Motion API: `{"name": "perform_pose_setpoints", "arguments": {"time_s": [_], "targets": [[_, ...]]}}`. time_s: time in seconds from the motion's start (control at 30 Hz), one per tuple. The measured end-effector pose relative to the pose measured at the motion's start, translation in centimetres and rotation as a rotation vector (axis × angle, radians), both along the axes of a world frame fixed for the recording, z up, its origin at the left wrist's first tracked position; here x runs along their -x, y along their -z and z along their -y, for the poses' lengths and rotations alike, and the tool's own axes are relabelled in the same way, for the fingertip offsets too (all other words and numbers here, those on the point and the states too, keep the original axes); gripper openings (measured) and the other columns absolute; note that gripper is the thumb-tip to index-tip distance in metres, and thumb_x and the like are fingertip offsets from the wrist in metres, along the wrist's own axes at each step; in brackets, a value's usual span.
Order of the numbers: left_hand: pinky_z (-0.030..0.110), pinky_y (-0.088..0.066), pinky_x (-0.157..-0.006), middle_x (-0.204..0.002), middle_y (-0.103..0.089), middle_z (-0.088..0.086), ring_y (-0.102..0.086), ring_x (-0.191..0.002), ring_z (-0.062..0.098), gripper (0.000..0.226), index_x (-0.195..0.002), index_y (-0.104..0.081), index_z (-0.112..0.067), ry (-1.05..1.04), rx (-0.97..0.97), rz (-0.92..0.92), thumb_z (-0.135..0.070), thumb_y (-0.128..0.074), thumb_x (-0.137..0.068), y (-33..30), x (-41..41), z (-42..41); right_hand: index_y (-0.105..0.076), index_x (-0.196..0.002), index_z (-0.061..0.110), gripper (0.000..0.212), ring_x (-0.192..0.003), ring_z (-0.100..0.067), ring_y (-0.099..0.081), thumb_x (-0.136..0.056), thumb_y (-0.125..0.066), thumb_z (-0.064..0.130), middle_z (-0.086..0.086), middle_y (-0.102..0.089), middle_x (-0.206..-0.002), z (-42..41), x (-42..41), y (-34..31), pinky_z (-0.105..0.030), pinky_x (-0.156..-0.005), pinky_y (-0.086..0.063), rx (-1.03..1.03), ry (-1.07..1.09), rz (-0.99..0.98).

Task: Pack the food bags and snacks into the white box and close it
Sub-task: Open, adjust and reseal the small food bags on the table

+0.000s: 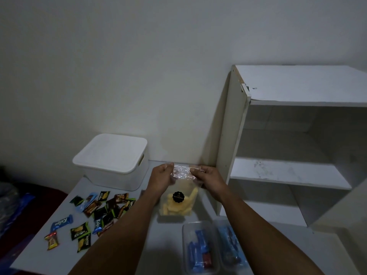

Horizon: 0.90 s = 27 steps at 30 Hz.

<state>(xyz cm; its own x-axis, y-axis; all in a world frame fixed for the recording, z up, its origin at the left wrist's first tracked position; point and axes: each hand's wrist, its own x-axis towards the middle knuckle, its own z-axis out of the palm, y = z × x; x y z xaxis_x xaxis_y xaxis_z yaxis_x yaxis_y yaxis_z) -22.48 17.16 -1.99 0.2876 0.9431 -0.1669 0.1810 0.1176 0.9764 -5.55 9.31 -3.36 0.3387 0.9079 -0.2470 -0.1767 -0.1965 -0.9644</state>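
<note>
— Pale wall behind, and a grey-white table under your arms. What have you got hold of?

— You're holding a clear food bag upright by its top edge. Your left hand pinches the left end of that crinkled top, your right hand pinches the right end — both sets of fingers curled onto the plastic, the hands close together with a strip of bag showing between them.

— And below the grip?

— Yellow snack pieces sit in the lower part of the bag, with a round black label on its front. Its bottom looks to be resting on the table, though the dim light makes that hard to confirm.

— Where's the white box?

— To the left of your left hand and a little beyond it, lid on, against the wall. Nearer you on that same side lie scattered snack packets, well apart from the bag. Under your right forearm, two clear tubs hold blue wrapped bars. Just right of your right hand stands a white shelf unit.
</note>
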Motion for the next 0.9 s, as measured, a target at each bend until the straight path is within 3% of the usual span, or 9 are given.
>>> {"name": "perform_pose_setpoints", "arguments": {"time_s": [0.13, 0.2, 0.27, 0.33, 0.47, 0.57, 0.77, 0.9], "targets": [[0.036, -0.055, -0.072, -0.07, -0.066, 0.003, -0.062, -0.059, 0.014, 0.031, -0.08, -0.068, -0.008, -0.063, -0.031, 0.011, -0.03, -0.058, -0.1, -0.4, 0.5, -0.1, -0.073, -0.105, 0.008, 0.022, -0.075, -0.012, -0.07, -0.092, -0.073, 0.025, -0.006, -0.069, -0.092, 0.3, 0.0, -0.2, -0.026, -0.067, -0.048, 0.023, -0.015, -0.076], [0.036, -0.054, -0.073, -0.074, -0.069, 0.005, -0.062, -0.063, 0.016, 0.033, -0.087, -0.071, -0.003, -0.086, -0.013, 0.026, -0.031, -0.06, -0.099, -0.4, 0.7, -0.2, -0.072, -0.108, 0.005, 0.021, -0.075, -0.012, -0.07, -0.096, -0.068, 0.022, -0.007, -0.068, -0.093, 0.4, 0.0, 0.1, -0.027, -0.068, -0.048, 0.017, -0.012, -0.083], [0.039, -0.057, -0.076, -0.074, -0.069, 0.007, -0.062, -0.065, 0.019, 0.033, -0.084, -0.071, -0.004, -0.076, -0.008, 0.021, -0.032, -0.062, -0.098, -0.2, 0.9, -0.2, -0.069, -0.114, -0.003, 0.03, -0.078, -0.016, -0.068, -0.097, -0.067, 0.021, -0.01, -0.067, -0.095, 0.5, -0.1, 0.1, -0.028, -0.068, -0.051, 0.016, 0.002, -0.053], [0.041, -0.059, -0.078, -0.07, -0.066, 0.007, -0.062, -0.065, 0.019, 0.032, -0.08, -0.068, -0.008, -0.049, -0.019, 0.013, -0.032, -0.061, -0.098, -0.2, 1.0, 0.1, -0.071, -0.111, -0.001, 0.026, -0.083, -0.019, -0.065, -0.097, -0.066, 0.021, -0.009, -0.069, -0.096, 0.6, -0.1, 0.1, -0.024, -0.065, -0.056, 0.015, 0.018, -0.046], [0.027, -0.053, -0.069, -0.077, -0.062, 0.0, -0.063, -0.063, 0.014, 0.031, -0.078, -0.066, -0.013, -0.024, -0.045, -0.001, -0.032, -0.057, -0.101, -0.3, 1.2, 0.5, -0.074, -0.103, 0.007, 0.018, -0.073, -0.016, -0.064, -0.094, -0.07, 0.022, -0.007, -0.068, -0.086, 1.1, -0.2, 0.0, -0.02, -0.057, -0.053, 0.016, 0.05, -0.06], [0.029, -0.048, -0.07, -0.069, -0.061, -0.002, -0.058, -0.063, 0.016, 0.035, -0.072, -0.064, -0.014, -0.031, -0.049, 0.006, -0.035, -0.058, -0.099, -0.3, 1.4, 0.5, -0.072, -0.09, 0.012, 0.011, -0.066, -0.014, -0.06, -0.093, -0.072, 0.022, -0.008, -0.065, -0.078, 1.4, -0.2, 0.3, -0.021, -0.058, -0.052, -0.007, 0.044, -0.07], [0.033, -0.055, -0.072, -0.067, -0.066, 0.006, -0.061, -0.067, 0.019, 0.032, -0.082, -0.07, 0.001, 0.009, 0.016, 0.063, -0.026, -0.063, -0.097, -0.3, 0.9, 1.0, -0.068, -0.068, 0.022, 0.029, -0.066, -0.012, -0.061, -0.097, -0.067, 0.015, 0.001, -0.064, -0.07, 1.9, -0.7, 0.8, -0.019, -0.061, -0.053, -0.018, 0.041, -0.028], [0.023, -0.053, -0.064, -0.073, -0.07, 0.008, -0.062, -0.067, 0.016, 0.027, -0.086, -0.073, 0.003, 0.108, 0.03, 0.025, -0.024, -0.074, -0.089, 0.0, 0.9, 1.2, -0.072, -0.07, 0.023, 0.025, -0.065, -0.009, -0.067, -0.094, -0.07, 0.018, 0.007, -0.069, -0.067, 2.5, -1.2, 0.5, -0.019, -0.062, -0.051, 0.003, -0.022, 0.002]]}}
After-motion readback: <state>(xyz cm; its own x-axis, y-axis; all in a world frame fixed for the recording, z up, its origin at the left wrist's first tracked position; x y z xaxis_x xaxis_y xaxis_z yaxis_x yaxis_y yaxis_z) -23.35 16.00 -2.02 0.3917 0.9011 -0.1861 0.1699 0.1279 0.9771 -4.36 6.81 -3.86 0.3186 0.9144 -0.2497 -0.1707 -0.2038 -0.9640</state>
